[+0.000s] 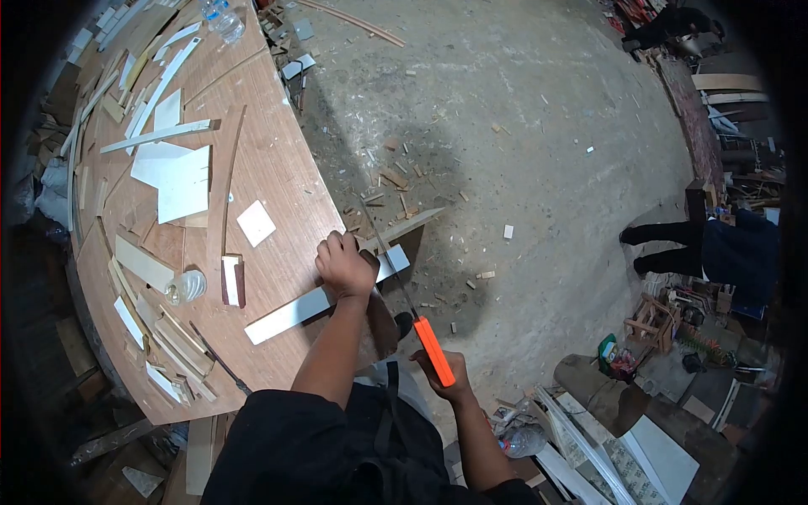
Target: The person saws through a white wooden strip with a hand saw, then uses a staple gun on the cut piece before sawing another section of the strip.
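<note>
My left hand [345, 268] is closed over a narrow white board [290, 316] and presses it down at the table's edge. One end of the board sticks out past the edge, over the floor. My right hand [455, 380] grips the orange handle of a handsaw [434, 352]. The saw's thin blade points away from me and crosses the overhanging end of the board, just right of my left hand. Beyond the board, a thin wooden strip [412, 225] juts out from the table edge.
On the wooden table [286, 202] lie a white square piece [256, 223], a brown-and-white block [233, 281], a clear jar [186, 287] and many offcuts. Scraps litter the floor below. A person [724, 252] stands at right; stacked panels [661, 463] lie at lower right.
</note>
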`<state>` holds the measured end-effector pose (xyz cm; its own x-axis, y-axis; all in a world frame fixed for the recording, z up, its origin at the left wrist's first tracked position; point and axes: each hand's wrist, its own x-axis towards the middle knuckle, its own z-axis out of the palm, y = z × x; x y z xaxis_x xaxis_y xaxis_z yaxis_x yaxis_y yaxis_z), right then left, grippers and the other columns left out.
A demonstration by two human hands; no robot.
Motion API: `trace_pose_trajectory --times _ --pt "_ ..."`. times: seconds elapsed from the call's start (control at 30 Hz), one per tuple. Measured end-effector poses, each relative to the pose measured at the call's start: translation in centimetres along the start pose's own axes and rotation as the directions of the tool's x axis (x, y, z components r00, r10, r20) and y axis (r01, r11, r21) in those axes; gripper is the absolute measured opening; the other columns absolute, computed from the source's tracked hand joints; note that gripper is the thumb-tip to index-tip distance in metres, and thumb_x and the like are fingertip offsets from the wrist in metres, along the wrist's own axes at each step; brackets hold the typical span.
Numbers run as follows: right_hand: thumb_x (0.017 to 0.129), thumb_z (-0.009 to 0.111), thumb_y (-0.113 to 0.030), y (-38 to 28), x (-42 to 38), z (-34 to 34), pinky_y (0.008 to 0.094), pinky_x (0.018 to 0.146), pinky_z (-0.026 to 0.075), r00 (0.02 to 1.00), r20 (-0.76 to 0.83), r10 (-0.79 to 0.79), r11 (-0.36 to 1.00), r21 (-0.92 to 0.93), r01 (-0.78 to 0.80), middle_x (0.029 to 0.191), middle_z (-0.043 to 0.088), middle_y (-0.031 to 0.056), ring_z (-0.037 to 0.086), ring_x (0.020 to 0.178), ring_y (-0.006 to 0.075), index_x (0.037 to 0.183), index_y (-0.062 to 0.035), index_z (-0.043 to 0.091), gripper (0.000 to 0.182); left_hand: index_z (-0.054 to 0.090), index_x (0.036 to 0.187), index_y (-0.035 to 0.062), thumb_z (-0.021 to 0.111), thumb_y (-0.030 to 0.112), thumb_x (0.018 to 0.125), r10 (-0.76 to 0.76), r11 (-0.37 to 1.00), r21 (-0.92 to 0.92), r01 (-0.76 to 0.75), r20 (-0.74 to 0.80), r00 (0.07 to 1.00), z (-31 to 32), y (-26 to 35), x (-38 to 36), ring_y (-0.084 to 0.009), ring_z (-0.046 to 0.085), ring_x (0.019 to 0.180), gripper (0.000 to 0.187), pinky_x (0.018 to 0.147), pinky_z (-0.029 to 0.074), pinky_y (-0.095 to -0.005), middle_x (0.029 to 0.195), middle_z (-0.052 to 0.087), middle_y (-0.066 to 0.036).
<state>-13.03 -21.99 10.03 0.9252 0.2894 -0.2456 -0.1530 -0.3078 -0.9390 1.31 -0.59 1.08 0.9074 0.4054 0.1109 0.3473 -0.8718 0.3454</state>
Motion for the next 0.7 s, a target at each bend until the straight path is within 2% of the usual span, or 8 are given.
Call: trace_pose_trajectory --times 0.17,0.27,0.5,0.57,0.63,0.7 --pt "0.090 0.068 -0.003 0.6 -0.3 0.0 0.0330 0.073 0.057 1.000 -0.007 -0.022 0.999 -0.040 0.021 0.087 0.073 0.0150 0.074 0.081 0.0259 0.095 0.0018 0.071 0.007 0.059 0.092 0.0076 0.064 0.012 0.067 -0.008 1.000 0.011 0.008 -0.014 1.000 0.2 -0.1 0.1 -0.0338 0.051 0.101 0.025 0.085 0.041 -0.0467 0.106 0.055 -0.011" --pt "0.090 0.068 -0.004 0.1 -0.5 0.5 0.0336 0.073 0.057 1.000 0.006 0.031 0.998 -0.056 -0.030 0.087 0.074 0.0151 0.074 0.082 0.0260 0.094 0.0016 0.071 0.007 0.061 0.092 0.0081 0.064 0.012 0.069 -0.015 1.000 0.021 0.016 -0.025 1.000 0.1 0.1 0.0 -0.0339 0.052 0.102 0.023 0.086 0.042 -0.0477 0.107 0.055 -0.011" --pt "0.090 0.068 -0.005 2.3 -2.1 2.5 0.0336 0.072 0.056 0.997 -0.071 0.007 0.996 0.088 -0.001 0.088 0.073 0.0158 0.073 0.081 0.0268 0.096 0.0014 0.070 0.009 0.063 0.094 0.0092 0.064 0.013 0.076 -0.037 0.999 0.013 0.037 -0.013 0.999 0.5 -0.3 -0.1 -0.0318 0.052 0.105 0.019 0.089 0.042 -0.0460 0.106 0.058 -0.008" --pt "0.090 0.068 -0.002 2.1 -1.8 2.7 0.0323 0.066 0.056 0.991 -0.125 -0.053 0.998 0.038 0.059 0.083 0.073 0.0136 0.074 0.075 0.0254 0.092 0.0003 0.071 0.005 0.064 0.095 0.0094 0.063 0.013 0.078 -0.051 0.999 0.007 0.051 -0.003 0.999 0.5 -0.2 0.1 -0.0314 0.052 0.106 0.018 0.089 0.042 -0.0456 0.106 0.059 -0.007" --pt "0.089 0.068 -0.002 2.6 -3.3 2.6 0.0324 0.068 0.056 0.994 -0.098 -0.054 0.998 -0.027 0.052 0.084 0.073 0.0140 0.074 0.076 0.0255 0.093 0.0007 0.071 0.006 0.064 0.095 0.0094 0.062 0.014 0.080 -0.074 0.997 0.021 0.073 0.055 0.996 0.1 0.0 0.1 -0.0306 0.052 0.106 0.016 0.091 0.041 -0.0448 0.106 0.059 -0.008" --pt "0.088 0.069 -0.002 2.5 -4.5 2.4 0.0324 0.070 0.056 0.997 -0.069 -0.042 0.995 -0.092 0.036 0.085 0.073 0.0143 0.074 0.077 0.0257 0.095 0.0011 0.071 0.008 0.064 0.094 0.0095 0.062 0.015 0.080 -0.068 0.997 0.023 0.067 0.050 0.996 -0.1 0.1 0.2 -0.0300 0.052 0.105 0.015 0.091 0.041 -0.0442 0.105 0.059 -0.007"
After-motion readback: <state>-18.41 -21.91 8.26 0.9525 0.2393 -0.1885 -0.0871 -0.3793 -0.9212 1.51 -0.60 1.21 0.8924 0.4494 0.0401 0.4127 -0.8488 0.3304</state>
